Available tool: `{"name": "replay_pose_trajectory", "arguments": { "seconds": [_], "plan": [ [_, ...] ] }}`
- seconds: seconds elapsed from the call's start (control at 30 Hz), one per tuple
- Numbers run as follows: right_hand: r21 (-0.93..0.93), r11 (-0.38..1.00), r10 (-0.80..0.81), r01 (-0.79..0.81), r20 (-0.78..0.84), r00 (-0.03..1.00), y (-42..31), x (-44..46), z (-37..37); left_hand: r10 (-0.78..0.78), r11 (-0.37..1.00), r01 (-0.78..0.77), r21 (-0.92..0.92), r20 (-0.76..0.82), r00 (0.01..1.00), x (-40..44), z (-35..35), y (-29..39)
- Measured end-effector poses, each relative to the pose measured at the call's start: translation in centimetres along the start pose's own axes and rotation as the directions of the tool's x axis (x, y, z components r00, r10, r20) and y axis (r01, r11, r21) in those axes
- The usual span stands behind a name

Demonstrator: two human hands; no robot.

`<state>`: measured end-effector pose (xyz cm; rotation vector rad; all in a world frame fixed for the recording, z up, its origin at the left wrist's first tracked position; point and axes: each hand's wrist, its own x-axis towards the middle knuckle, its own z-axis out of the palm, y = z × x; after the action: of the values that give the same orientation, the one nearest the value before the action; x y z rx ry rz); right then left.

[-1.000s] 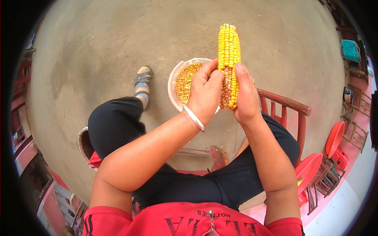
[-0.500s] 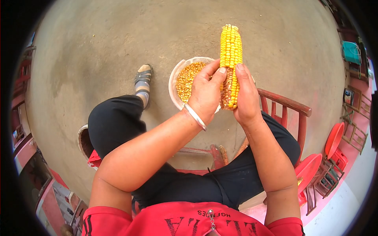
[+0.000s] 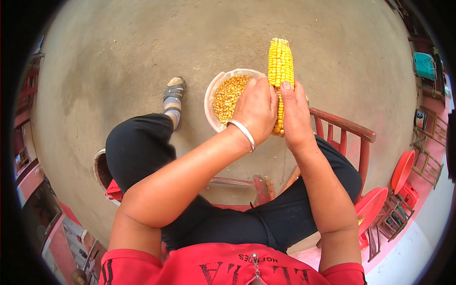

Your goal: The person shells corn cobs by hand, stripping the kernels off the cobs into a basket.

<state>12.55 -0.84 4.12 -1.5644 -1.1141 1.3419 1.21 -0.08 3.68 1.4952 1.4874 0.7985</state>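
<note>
An ear of corn (image 3: 281,61) stands upright between my two hands, its top full of yellow kernels. My right hand (image 3: 297,114) is closed along its right side, thumb lying up the front. My left hand (image 3: 259,107), with a silver bangle at the wrist, presses against the left side, fingers curled and thumb turned over; it hides the stripped part of the cob. Behind the left hand is a white basket (image 3: 209,102) on the floor, holding many loose corn kernels (image 3: 228,97).
A red wooden chair (image 3: 344,124) stands close by my right leg. Red stools (image 3: 403,171), wooden frames and a teal container (image 3: 424,65) line the right wall. A sandalled foot (image 3: 174,92) rests on the concrete floor left of the basket. A round container (image 3: 100,166) is beside my left knee.
My left hand has rolled over the cob, its thumb now turned down and the bare strip covered. The ear has dropped slightly toward me.
</note>
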Motion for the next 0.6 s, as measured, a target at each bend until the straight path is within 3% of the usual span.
{"name": "replay_pose_trajectory", "arguments": {
  "seconds": [0.2, 0.27, 0.37, 0.4, 0.5, 0.6],
  "plan": [
    [0.183, 0.976, 0.118, -0.117, 0.001, 0.993, -1.0, -0.1, -0.1, 0.032, 0.999, -0.032, 0.027, -0.002, 0.999, 0.6, -0.2, -0.6],
    [0.322, 0.923, 0.207, -0.212, 0.051, 0.977, -1.4, 0.1, -0.4, 0.051, 0.999, -0.051, 0.006, -0.027, 0.998, 0.7, -0.3, -0.8],
    [0.370, 0.903, 0.208, -0.221, 0.076, 0.975, -2.5, 0.3, -0.9, -0.133, 0.875, 0.161, -0.456, 0.092, 0.987, 0.8, -0.1, -1.3],
    [0.371, 0.903, 0.206, -0.218, 0.071, 0.976, -2.5, 0.4, -0.9, -0.129, 0.876, 0.159, -0.456, 0.095, 0.987, 0.8, -0.5, -0.6],
    [0.357, 0.918, 0.153, -0.171, 0.078, 0.985, -2.5, 0.5, -1.0, -0.229, 0.663, 0.311, -0.681, 0.211, 0.950, 0.6, -1.8, 1.5],
    [0.347, 0.926, 0.120, -0.151, 0.108, 0.987, -2.6, 0.4, -1.3, -0.244, 0.677, 0.333, -0.656, 0.226, 0.943, 0.9, -2.1, 1.7]
  ]
}}
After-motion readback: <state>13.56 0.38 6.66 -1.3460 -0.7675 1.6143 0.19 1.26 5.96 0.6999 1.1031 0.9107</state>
